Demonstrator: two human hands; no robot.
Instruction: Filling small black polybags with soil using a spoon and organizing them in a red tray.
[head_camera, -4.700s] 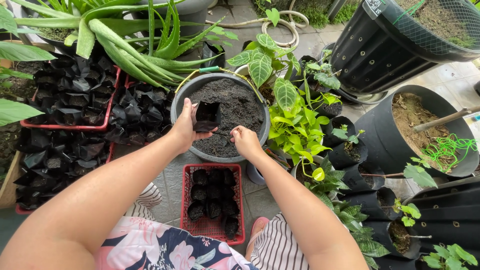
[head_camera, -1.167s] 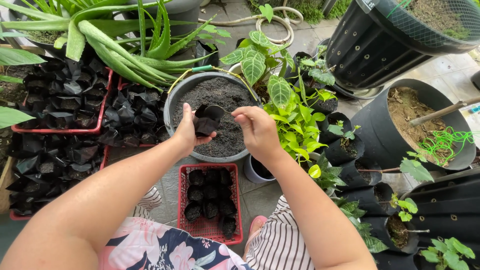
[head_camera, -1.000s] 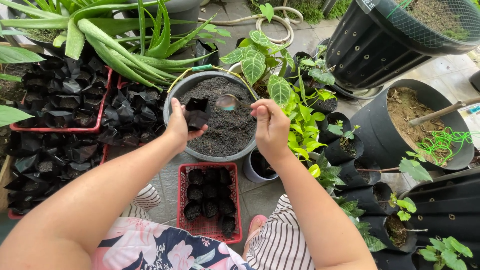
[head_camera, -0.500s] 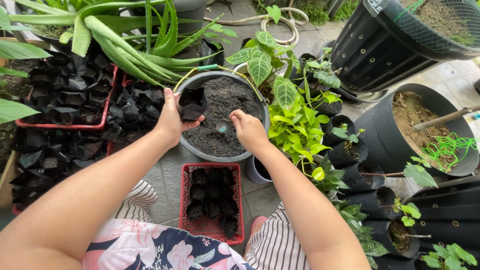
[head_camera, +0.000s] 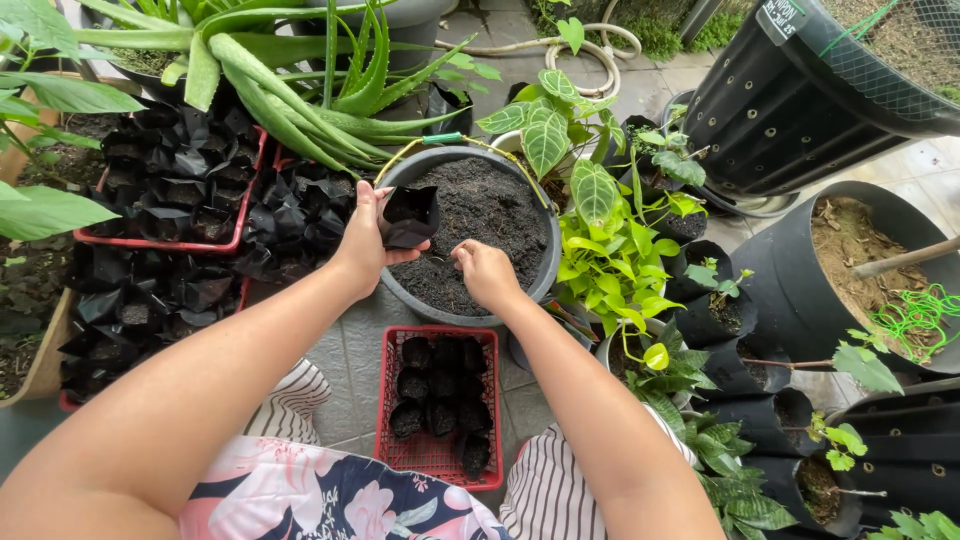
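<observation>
Pinching the small black plastic grow bag (head_camera: 410, 216) by its rim, the left hand (head_camera: 365, 247) holds it over the grey round soil basin (head_camera: 400, 172). Thin, floppy, light; grip the rim. Right hand (head_camera: 484, 275) curled into soil, contents hidden.

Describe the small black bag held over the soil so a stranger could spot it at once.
Find the round grey basin of dark soil in the middle of the potted plants. At its left rim, the left hand holds up a small black plastic nursery bag, mouth open. Unlike the many black bags packed in the red trays, it alone is lifted in a hand.
</observation>
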